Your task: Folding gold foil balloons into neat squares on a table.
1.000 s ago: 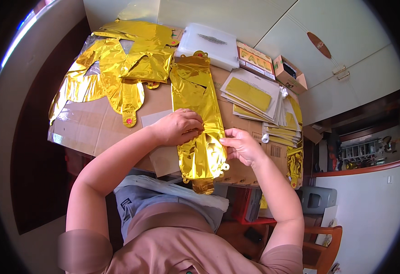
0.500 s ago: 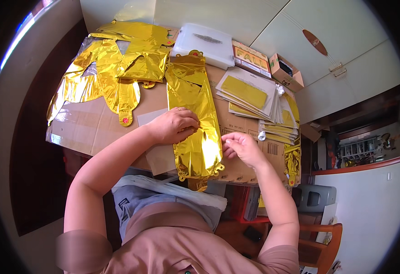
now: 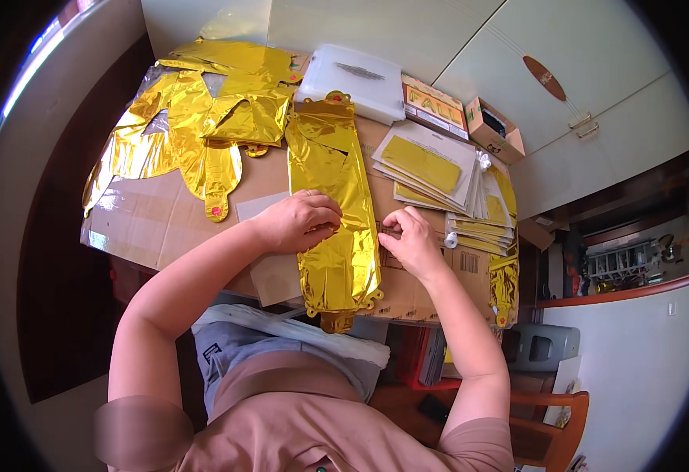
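Observation:
A gold foil balloon (image 3: 333, 169), folded into a long flat strip, lies on the cardboard. My left hand (image 3: 301, 220) rests on its left edge, its curled fingers closed on the foil. Just by the strip's right edge is my right hand (image 3: 411, 242), fingers bent and thumb drawn in towards them. Whether any foil is between those fingertips is hidden. A pale flat sheet (image 3: 275, 277) lies partly under my left wrist and the balloon. Small looped tabs show at the strip's near end.
More gold foil balloons (image 3: 191, 130) are spread at the far left of the cardboard (image 3: 144, 228). At the right lie stacked cards with gold packs (image 3: 423, 164). Behind stand a translucent plastic box (image 3: 352, 79), a printed box (image 3: 433, 102) and a small open carton (image 3: 495, 130).
My right hand has moved slightly up along the strip's right edge, and its fingers are more bent. The left hand has stayed nearly in place.

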A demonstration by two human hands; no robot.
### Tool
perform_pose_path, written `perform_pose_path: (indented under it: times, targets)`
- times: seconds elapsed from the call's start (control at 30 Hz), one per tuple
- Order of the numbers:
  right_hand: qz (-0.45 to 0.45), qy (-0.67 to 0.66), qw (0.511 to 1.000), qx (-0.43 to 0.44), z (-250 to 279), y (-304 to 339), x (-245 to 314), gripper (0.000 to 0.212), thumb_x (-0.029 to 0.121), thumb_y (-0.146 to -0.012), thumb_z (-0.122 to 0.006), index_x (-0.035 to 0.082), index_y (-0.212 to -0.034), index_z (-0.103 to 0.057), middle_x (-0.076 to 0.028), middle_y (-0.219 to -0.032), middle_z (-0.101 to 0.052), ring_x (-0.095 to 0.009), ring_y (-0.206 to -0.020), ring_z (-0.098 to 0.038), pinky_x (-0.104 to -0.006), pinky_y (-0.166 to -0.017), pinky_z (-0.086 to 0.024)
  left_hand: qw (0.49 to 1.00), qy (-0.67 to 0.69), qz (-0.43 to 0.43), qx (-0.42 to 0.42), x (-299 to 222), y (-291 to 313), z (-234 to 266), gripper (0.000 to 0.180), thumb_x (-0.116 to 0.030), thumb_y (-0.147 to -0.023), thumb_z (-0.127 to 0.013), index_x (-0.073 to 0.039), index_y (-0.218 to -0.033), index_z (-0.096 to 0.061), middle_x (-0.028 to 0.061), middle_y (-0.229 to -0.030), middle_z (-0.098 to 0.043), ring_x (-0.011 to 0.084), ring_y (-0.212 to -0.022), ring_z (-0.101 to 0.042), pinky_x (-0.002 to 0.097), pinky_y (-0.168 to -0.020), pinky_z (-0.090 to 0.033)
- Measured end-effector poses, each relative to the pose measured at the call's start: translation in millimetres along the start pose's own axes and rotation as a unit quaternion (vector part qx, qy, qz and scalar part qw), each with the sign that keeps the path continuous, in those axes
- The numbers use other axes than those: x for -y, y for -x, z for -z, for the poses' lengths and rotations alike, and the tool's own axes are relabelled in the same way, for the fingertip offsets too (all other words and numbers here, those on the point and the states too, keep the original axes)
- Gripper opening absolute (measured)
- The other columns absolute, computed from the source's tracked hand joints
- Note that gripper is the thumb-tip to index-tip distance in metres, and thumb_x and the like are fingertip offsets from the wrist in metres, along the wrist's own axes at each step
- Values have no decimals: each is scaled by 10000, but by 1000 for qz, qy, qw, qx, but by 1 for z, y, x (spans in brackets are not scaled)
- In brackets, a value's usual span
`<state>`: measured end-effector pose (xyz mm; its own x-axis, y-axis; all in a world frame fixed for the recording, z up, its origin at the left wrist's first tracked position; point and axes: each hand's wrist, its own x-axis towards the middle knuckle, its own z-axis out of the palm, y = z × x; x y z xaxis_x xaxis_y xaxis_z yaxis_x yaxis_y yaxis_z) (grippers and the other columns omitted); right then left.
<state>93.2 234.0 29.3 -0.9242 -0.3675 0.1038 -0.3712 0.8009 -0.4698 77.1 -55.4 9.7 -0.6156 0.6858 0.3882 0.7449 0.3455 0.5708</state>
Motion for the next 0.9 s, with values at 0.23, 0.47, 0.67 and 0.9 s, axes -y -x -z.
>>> perform_pose_path:
  times: [0.23,0.47,0.67,0.9]
  targets:
    - [210,87,968,-109,-2,-4,6,387,68,-729,-781,86,-1084,-630,-85,-1081,-597,-293,-980,-622,-400,-859,-496,1000,7,0,-5,1,0,0,210,-116,-873,-703,-34,-1065,-723,112,-1158,-691,295,-1116,-647,411,-994,-502]
    - [367,120,912,-138,-7,-18,-3,310,51,-744,-733,96,-1039,-646,-72,-1071,-600,-253,-899,-611,-380,-807,-482,1000,9,-6,-5,2,-1,0,211,-114,-865,-716,-35,-1060,-721,109,-1159,-691,296,-1111,-648,413,-992,-503]
    - [408,135,895,-120,-5,-16,-9,221,78,-767,-683,78,-987,-699,-91,-1043,-627,-245,-874,-616,-370,-790,-497,1000,3,-5,-9,3,0,-3,184,-121,-866,-721,-36,-1029,-715,112,-1154,-686,298,-1098,-650,413,-981,-507]
    - [355,100,926,-78,-4,-15,-6,229,42,-768,-692,62,-995,-694,-65,-1006,-631,-240,-856,-614,-369,-779,-495,1000,-3,-12,-10,4,0,-2,149,-120,-865,-722,-33,-982,-687,111,-1154,-683,301,-1077,-656,407,-959,-516]
